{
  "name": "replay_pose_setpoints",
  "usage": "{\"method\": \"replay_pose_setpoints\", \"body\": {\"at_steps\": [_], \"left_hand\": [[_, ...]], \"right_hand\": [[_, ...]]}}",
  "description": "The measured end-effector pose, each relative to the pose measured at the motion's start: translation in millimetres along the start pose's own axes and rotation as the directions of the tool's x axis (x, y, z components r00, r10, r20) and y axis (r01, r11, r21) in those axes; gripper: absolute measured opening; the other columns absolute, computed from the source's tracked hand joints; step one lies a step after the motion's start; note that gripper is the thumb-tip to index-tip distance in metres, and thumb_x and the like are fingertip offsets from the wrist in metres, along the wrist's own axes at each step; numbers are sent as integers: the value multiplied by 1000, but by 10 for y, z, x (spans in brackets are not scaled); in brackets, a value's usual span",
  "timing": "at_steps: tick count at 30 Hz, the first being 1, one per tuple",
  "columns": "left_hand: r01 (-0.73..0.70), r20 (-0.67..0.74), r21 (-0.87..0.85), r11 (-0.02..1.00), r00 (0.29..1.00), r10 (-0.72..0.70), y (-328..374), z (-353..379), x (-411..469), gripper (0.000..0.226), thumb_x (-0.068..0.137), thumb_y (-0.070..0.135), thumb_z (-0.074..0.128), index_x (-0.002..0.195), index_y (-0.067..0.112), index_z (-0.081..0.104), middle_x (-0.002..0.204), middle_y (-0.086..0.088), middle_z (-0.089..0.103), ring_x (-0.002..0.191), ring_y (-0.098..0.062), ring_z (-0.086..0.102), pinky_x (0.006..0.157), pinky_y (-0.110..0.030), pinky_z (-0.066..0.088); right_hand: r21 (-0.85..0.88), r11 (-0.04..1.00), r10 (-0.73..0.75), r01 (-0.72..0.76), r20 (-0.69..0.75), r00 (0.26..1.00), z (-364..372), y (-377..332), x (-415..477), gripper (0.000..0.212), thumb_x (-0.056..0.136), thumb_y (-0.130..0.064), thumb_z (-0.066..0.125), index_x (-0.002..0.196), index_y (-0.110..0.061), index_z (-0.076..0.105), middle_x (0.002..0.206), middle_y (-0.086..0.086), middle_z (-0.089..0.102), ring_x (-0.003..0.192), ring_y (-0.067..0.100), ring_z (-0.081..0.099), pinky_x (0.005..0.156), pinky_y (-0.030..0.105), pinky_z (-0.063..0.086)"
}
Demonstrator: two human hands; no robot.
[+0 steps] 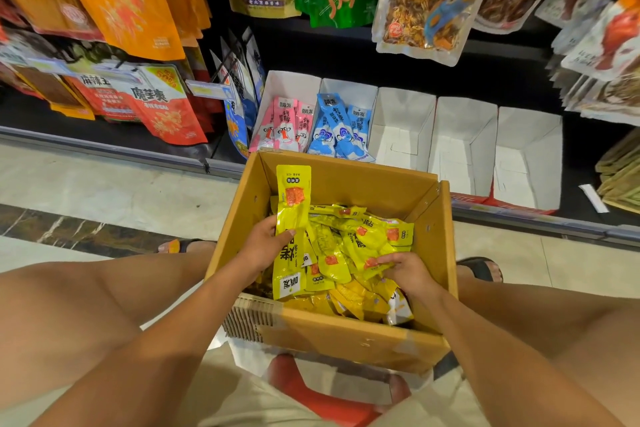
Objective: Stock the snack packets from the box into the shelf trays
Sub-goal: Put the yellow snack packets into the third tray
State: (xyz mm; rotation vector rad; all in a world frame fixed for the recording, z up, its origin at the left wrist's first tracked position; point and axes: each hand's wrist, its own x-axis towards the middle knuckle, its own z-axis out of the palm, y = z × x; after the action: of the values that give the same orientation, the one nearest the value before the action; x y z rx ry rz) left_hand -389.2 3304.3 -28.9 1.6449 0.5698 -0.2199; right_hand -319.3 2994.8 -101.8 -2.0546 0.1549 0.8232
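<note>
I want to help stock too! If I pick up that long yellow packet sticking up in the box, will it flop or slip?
Probably fairly stiff: the yellow packet stands straight above the left hand holding it. Likely light, since that one hand seems to hold a few together. Its shiny film may be slippery, so pinch firmly.

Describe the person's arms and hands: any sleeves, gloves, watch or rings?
The left forearm and right forearm are bare to the frame's edge, with no sleeve in view. The left hand and right hand wear no gloves. No watch or band shows on either wrist, and no ring on the fingers that show.
</note>
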Motion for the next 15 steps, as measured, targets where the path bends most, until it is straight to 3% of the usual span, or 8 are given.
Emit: {"method": "replay_pose_setpoints", "body": {"at_steps": [4,7,10,13,15], "left_hand": [[30,-4,-26,999,1000,-30,10,-2,0,28,102,18,63,129,21,66,122,6,73,115,-12,67,94,-31,53],[68,-8,-60,996,998,-69,50,-20,-12,27,104,20,60,130,23,65,122,4,73,116,-16,67,99,-40,54],[75,22,-59,995,997,-74,227,-49,-23,25,105,20,58,128,23,66,120,2,75,113,-20,70,100,-50,55],[42,36,-49,998,999,-41,540,-123,38,23,105,18,58,125,20,67,115,-2,77,104,-21,74,84,-38,60],[-20,50,0,1000,999,20,791,-173,87,22,103,15,60,123,19,68,110,0,78,98,-18,75,75,-29,59]], "right_hand": [[-46,971,-240,236,-133,962,-10,-266,-37,25,91,-12,72,84,-36,77,81,-18,75,78,19,71,72,42,57],[-64,921,-390,385,-191,901,-81,-645,-125,12,92,-21,72,99,-29,78,69,-30,64,65,-3,60,62,25,46],[-50,878,-472,476,-248,846,-239,-1056,-186,18,94,-26,70,110,-27,77,82,-25,66,73,-5,58,69,23,47],[52,863,-475,502,-253,843,-433,-1486,-268,18,97,-20,66,112,-25,73,90,-13,70,73,3,66,60,22,53],[109,852,-479,512,-233,846,-564,-1748,-323,17,98,-19,64,111,-28,70,104,-4,70,88,16,70,61,27,59]]}}
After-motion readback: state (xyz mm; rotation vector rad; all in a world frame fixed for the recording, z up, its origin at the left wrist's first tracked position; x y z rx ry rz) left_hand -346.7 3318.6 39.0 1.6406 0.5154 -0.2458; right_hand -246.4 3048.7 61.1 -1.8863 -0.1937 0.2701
